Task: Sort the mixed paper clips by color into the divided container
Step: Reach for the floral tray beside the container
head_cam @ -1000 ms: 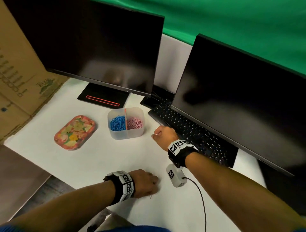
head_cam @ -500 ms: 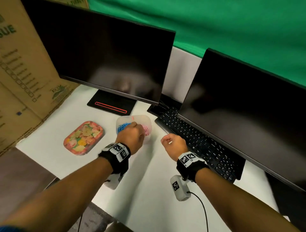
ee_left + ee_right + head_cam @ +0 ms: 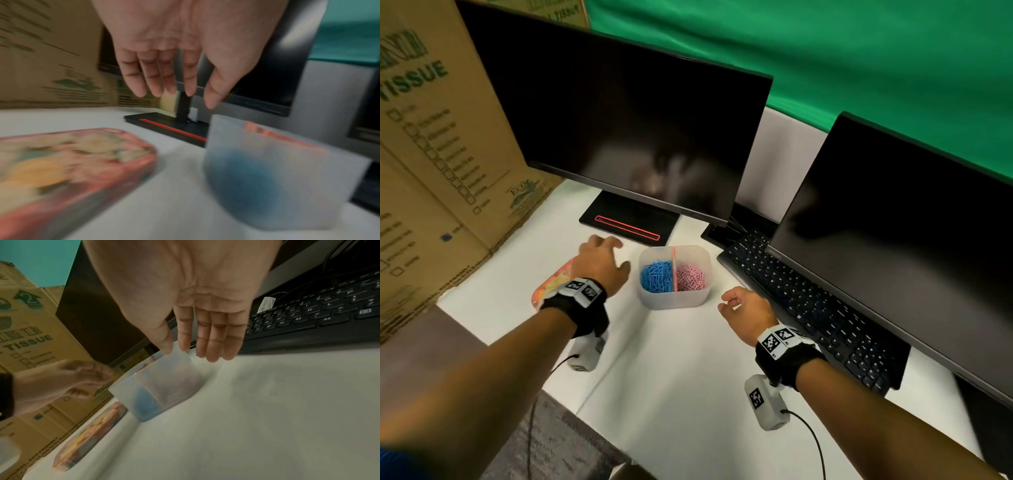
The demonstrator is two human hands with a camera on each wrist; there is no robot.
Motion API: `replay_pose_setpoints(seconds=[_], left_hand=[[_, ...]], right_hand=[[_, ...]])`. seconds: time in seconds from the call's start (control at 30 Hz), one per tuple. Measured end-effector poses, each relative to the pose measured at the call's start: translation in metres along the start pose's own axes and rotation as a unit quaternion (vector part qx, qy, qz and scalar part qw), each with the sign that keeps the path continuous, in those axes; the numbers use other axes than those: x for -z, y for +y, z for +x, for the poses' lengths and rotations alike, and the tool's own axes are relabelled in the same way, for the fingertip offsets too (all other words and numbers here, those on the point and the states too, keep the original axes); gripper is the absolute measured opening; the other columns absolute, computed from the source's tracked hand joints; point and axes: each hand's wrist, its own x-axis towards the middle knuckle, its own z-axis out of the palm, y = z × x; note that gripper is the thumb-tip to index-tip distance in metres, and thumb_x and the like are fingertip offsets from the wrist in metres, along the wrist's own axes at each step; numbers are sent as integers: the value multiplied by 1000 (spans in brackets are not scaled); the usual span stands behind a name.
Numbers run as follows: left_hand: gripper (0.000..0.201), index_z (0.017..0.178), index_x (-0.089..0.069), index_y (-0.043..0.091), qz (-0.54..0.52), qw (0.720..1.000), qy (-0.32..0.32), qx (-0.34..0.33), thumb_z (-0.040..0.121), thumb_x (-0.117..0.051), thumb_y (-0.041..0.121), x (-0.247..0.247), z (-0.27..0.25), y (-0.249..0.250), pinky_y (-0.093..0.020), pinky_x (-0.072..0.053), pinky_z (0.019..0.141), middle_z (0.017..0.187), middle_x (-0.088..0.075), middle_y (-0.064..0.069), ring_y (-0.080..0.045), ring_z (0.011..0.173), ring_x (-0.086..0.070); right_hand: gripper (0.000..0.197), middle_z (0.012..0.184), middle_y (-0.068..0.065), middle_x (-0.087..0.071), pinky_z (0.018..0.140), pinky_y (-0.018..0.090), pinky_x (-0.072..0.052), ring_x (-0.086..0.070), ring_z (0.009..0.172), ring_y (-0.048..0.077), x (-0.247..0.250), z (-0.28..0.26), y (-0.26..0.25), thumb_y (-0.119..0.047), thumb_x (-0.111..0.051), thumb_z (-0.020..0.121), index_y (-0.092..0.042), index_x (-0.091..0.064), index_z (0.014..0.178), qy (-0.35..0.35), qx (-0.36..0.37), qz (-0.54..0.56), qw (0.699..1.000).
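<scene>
A translucent divided container (image 3: 671,300) stands on the white desk, with blue paper clips (image 3: 655,278) in its left half and pink paper clips (image 3: 691,278) in its right half. My left hand (image 3: 604,262) hovers just left of it, fingers spread and holding nothing, above the floral tray (image 3: 547,290). The left wrist view, blurred, shows straight fingers (image 3: 152,76) over the tray (image 3: 68,162) and container (image 3: 277,178). My right hand (image 3: 743,308) is to the right of the container, relaxed and holding nothing. In the right wrist view its fingers (image 3: 213,337) hang straight behind the container (image 3: 160,389).
Two dark monitors (image 3: 626,137) (image 3: 900,246) stand behind, with a black keyboard (image 3: 808,308) by my right hand. A monitor base (image 3: 630,222) lies behind the container. Cardboard boxes (image 3: 438,154) wall off the left. The desk edge (image 3: 517,353) runs under my left forearm.
My left hand went from the desk's near edge to above the container, then swung left of it and spread its fingers. The right hand barely moved.
</scene>
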Motion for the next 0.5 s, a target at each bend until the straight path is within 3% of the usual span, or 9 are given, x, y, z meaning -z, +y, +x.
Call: replay_pose_setpoints(seconds=[0.1, 0.2, 0.27, 0.5], left_hand=[[61, 134, -41, 29, 61, 993, -54, 81, 79, -59, 48, -2, 2, -40, -48, -41, 100, 135, -42, -9, -34, 123, -42], [99, 140, -26, 31, 114, 975, -143, 128, 59, -73, 62, -12, -1, -63, -49, -40, 101, 138, -37, -10, -36, 125, -40], [113, 140, -21, 34, 147, 966, -163, 135, 48, -76, 67, -21, -2, -70, -50, -42, 100, 136, -35, -11, -37, 125, -40], [110, 136, -23, 36, 106, 969, -147, 169, 45, -79, 57, -13, 5, -84, -50, -44, 95, 124, -41, -12, -36, 116, -42]], right_hand=[[29, 112, -3, -65, 82, 19, -42, -61, 101, 16, -3, 3, -4, -33, -62, 89, -23, -62, 116, -10, -3, -16, 1000], [31, 115, -1, -64, 84, 19, -42, -62, 104, 17, -4, 8, -8, -32, -62, 89, -22, -60, 118, -9, -8, -22, 1000], [31, 115, -1, -65, 88, 22, -46, -62, 103, 18, -5, 11, -9, -32, -63, 88, -23, -60, 118, -7, -10, -20, 1000], [28, 113, 0, -65, 89, 30, -50, -62, 96, 17, 1, 16, -19, -26, -64, 87, -22, -62, 115, 15, 4, 9, 1000]])
